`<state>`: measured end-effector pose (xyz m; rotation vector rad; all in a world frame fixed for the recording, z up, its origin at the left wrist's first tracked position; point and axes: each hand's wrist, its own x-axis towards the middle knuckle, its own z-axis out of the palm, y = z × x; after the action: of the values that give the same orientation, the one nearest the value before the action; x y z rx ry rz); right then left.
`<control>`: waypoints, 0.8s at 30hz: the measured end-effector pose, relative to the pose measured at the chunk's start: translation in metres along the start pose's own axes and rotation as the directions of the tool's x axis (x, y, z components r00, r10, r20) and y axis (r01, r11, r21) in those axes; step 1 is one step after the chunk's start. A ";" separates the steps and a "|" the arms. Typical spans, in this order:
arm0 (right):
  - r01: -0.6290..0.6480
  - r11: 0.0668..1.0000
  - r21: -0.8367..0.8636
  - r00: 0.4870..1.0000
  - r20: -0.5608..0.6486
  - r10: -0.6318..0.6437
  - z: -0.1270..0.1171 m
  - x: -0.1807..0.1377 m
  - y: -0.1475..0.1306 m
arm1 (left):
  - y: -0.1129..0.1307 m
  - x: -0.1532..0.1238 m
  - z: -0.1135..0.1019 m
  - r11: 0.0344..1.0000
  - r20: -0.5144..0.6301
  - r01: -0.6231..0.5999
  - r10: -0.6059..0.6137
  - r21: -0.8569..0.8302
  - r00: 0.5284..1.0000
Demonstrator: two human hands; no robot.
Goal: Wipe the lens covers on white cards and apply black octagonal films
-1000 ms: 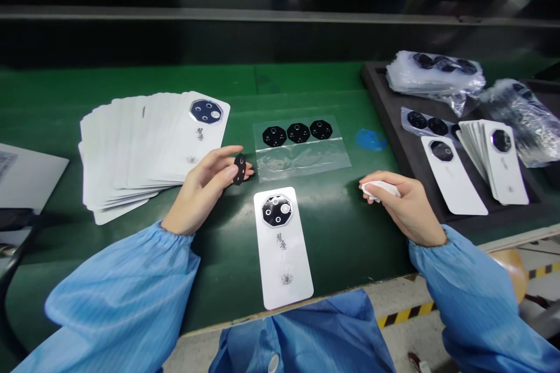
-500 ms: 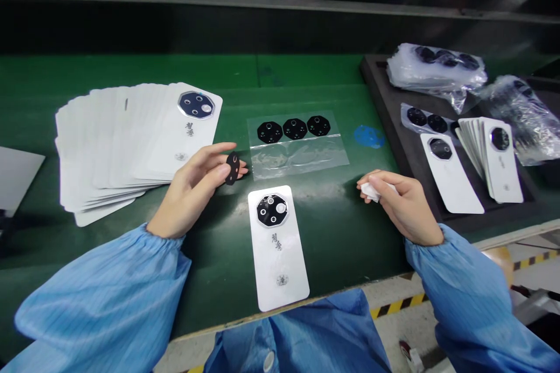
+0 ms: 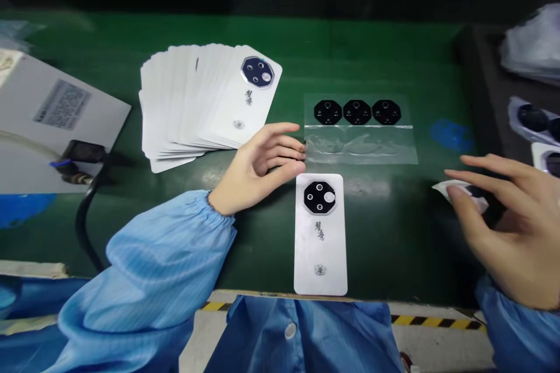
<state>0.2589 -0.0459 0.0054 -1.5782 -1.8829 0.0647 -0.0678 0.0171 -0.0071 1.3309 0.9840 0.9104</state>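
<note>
My left hand [image 3: 266,166] is open, palm turned right and fingers apart, with no piece visible in it. Its fingertips reach the left edge of a clear film sheet [image 3: 359,145] bearing three black octagonal camera-lens stickers [image 3: 357,112]. Just below lies a white phone back cover [image 3: 321,250] with a black octagonal camera area [image 3: 319,197], face up near the table edge. At the right, my right hand [image 3: 503,215] has its thumb and fingers spread. A crumpled white scrap [image 3: 443,187] with a dark patch shows behind its thumb; contact is unclear.
A fanned stack of white phone back covers [image 3: 175,105] lies at the left rear. Beyond it stands a white box [image 3: 35,157] with a label and black cable. A dark tray [image 3: 476,70] with bagged parts is at the right. The green table ends in front of me.
The view has turned left. The black perforated sticker no longer shows in my left hand, whose fingers have opened. My right hand has loosened from its pinch on the white scrap and spread its fingers.
</note>
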 end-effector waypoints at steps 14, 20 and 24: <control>0.236 0.928 0.289 0.745 0.560 -0.364 0.058 0.007 -0.049 | 0.008 -0.007 0.004 0.992 -0.136 0.079 -0.065 0.095 0.989; 0.288 0.918 0.271 0.736 0.551 -0.393 0.058 0.006 -0.048 | 0.010 -0.006 0.006 0.988 -0.172 0.108 -0.088 0.109 0.981; 0.267 0.929 0.256 0.745 0.557 -0.368 0.060 0.006 -0.048 | 0.011 -0.005 0.006 0.984 -0.225 0.103 -0.068 0.147 0.972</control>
<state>0.1870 -0.0311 -0.0175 -1.1718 -2.5392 0.6176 -0.0633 0.0104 0.0037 1.3272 1.2981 0.9430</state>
